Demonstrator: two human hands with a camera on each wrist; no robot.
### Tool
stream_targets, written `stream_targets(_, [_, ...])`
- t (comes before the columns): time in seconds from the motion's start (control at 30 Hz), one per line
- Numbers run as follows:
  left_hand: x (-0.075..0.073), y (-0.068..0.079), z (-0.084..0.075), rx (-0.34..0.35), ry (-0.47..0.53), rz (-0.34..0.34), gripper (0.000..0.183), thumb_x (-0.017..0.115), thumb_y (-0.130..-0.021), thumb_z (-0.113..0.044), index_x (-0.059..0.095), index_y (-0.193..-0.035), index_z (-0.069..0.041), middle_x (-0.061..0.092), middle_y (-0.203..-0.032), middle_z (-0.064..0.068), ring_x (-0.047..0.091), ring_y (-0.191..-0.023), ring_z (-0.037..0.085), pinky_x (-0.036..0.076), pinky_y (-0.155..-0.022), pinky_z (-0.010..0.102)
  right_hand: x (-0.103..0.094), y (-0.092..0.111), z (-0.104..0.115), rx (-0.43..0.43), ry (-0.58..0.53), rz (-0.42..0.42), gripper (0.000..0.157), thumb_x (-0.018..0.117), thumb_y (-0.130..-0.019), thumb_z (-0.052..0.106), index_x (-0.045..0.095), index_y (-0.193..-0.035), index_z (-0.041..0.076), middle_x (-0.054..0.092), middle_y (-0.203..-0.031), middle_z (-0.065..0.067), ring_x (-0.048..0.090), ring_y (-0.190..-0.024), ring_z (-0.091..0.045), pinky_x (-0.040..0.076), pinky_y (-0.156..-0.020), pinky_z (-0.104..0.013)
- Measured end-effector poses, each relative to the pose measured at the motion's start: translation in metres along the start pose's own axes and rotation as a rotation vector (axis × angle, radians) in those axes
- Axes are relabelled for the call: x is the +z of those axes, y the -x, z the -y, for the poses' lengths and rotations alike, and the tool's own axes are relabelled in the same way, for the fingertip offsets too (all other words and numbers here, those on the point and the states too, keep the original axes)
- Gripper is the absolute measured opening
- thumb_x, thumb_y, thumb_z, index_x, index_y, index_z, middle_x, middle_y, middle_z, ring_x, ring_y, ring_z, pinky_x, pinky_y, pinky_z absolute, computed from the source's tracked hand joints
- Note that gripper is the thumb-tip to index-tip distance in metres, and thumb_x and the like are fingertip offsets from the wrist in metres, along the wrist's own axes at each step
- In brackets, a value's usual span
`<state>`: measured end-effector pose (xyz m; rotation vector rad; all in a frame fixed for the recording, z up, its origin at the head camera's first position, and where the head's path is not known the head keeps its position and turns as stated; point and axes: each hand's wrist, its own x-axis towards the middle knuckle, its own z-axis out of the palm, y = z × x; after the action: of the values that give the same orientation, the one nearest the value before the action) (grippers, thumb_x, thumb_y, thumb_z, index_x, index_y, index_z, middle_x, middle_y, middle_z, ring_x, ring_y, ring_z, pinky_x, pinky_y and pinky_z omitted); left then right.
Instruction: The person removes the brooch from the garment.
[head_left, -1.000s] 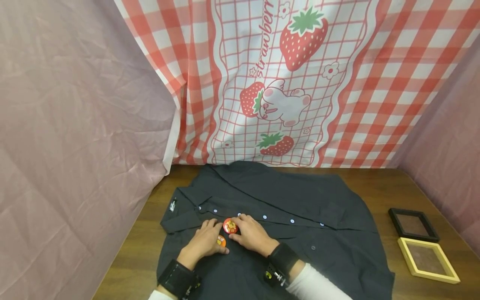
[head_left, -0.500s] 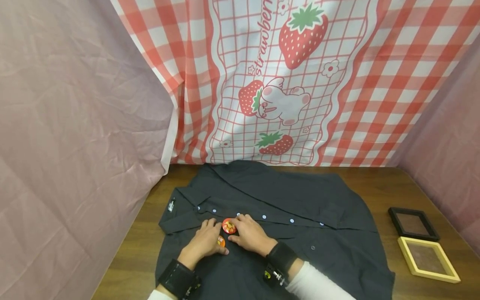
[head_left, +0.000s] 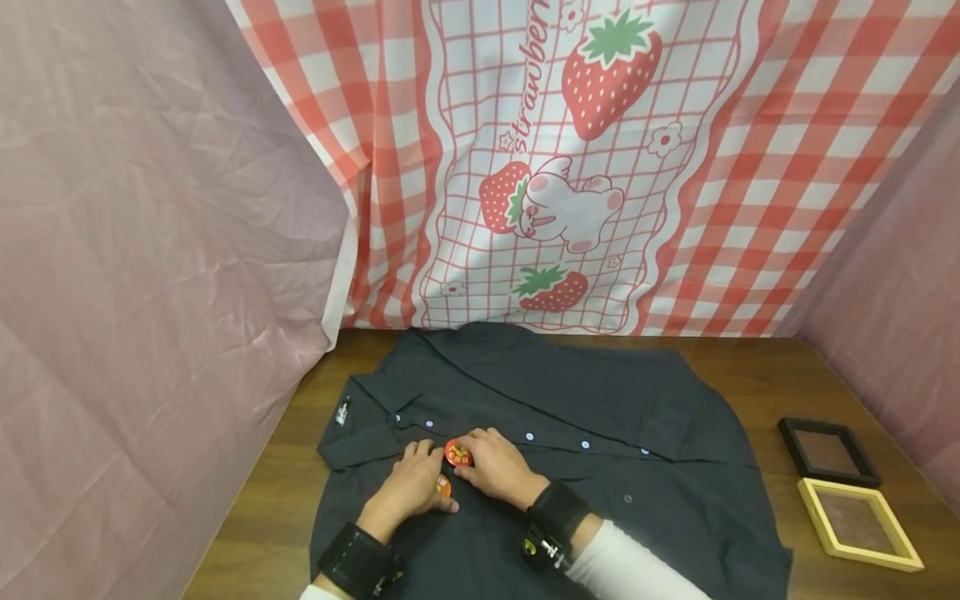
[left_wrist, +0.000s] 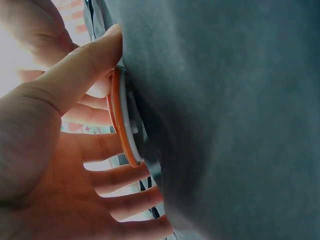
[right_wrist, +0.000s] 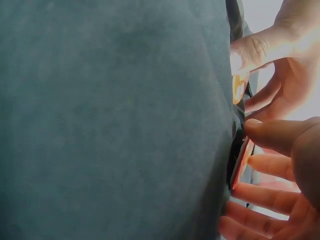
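A dark button-up shirt (head_left: 600, 517) lies spread on the table with two round button badges on its front. My left hand (head_left: 407, 487) holds the orange button badge (head_left: 444, 486) between thumb and fingers, the fingers fanned over the cloth. In the left wrist view the orange badge (left_wrist: 120, 110) stands edge-on, its pale back facing the shirt. My right hand (head_left: 498, 468) holds the red button badge (head_left: 456, 453) by its edge, thumb on one side and fingers on the other. In the right wrist view the red badge (right_wrist: 242, 162) tilts against the cloth.
On the wooden table (head_left: 255, 508), a black frame (head_left: 862, 471) and a pale yellow frame (head_left: 817, 525) lie to the right of the shirt. A red checked strawberry cloth (head_left: 555, 208) hangs behind, with a pinkish drape (head_left: 172, 250) on the left and another on the right.
My right thumb has moved slightly up toward the red badge's edge. The left hand stays in place, and both badges keep their spots.
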<state>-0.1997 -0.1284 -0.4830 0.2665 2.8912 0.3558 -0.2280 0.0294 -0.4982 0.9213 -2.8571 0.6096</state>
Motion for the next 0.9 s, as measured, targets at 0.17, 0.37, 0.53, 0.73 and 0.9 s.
stream_targets(0.17, [-0.0022,-0.0008,0.0001,0.0,0.003,0.008,0.083,0.088,-0.066,-0.042,0.056,-0.128,0.002,0.05,-0.132,0.024,0.046,-0.125,0.041,0.047,-0.095,0.059,0.0004,-0.0022,0.0004,0.027,-0.022,-0.021,0.033,0.078,-0.082,0.025,0.07,-0.11,0.008,0.068,-0.101,-0.005,0.059,-0.088,-0.018,0.051,-0.077,-0.033])
stream_targets(0.37, [-0.0031,-0.0006,0.0006,-0.007,0.011,0.01,0.083,0.088,-0.066,-0.041,0.056,-0.128,0.002,0.05,-0.134,0.024,0.045,-0.127,0.041,0.046,-0.097,0.06,0.0017,-0.0046,-0.0011,0.039,-0.03,-0.04,0.034,0.079,-0.079,0.025,0.07,-0.108,0.008,0.066,-0.096,-0.004,0.058,-0.085,-0.017,0.051,-0.075,-0.033])
stream_targets(0.53, [0.0002,0.0012,0.0006,-0.01,0.029,0.016,0.084,0.088,-0.066,-0.042,0.056,-0.129,0.002,0.05,-0.133,0.023,0.044,-0.127,0.041,0.046,-0.097,0.06,0.0053,-0.0028,-0.002,0.052,-0.041,-0.037,0.035,0.08,-0.077,0.025,0.07,-0.106,0.009,0.068,-0.097,-0.004,0.058,-0.084,-0.017,0.05,-0.074,-0.031])
stream_targets(0.73, [0.0027,0.0016,-0.0004,-0.014,0.012,0.017,0.083,0.088,-0.066,-0.042,0.055,-0.128,0.002,0.051,-0.13,0.022,0.046,-0.124,0.04,0.047,-0.095,0.059,0.0066,-0.0012,-0.0023,0.041,-0.033,-0.045,0.036,0.081,-0.076,0.026,0.07,-0.106,0.01,0.067,-0.094,-0.002,0.055,-0.081,-0.014,0.049,-0.072,-0.029])
stream_targets(0.9, [-0.0004,0.0019,0.0009,-0.013,-0.006,0.018,0.084,0.088,-0.066,-0.043,0.055,-0.129,0.002,0.051,-0.131,0.022,0.046,-0.125,0.04,0.047,-0.096,0.058,0.0072,-0.0025,-0.0015,0.046,-0.032,-0.053,0.036,0.081,-0.076,0.027,0.07,-0.107,0.013,0.065,-0.091,0.0,0.055,-0.081,-0.014,0.049,-0.071,-0.029])
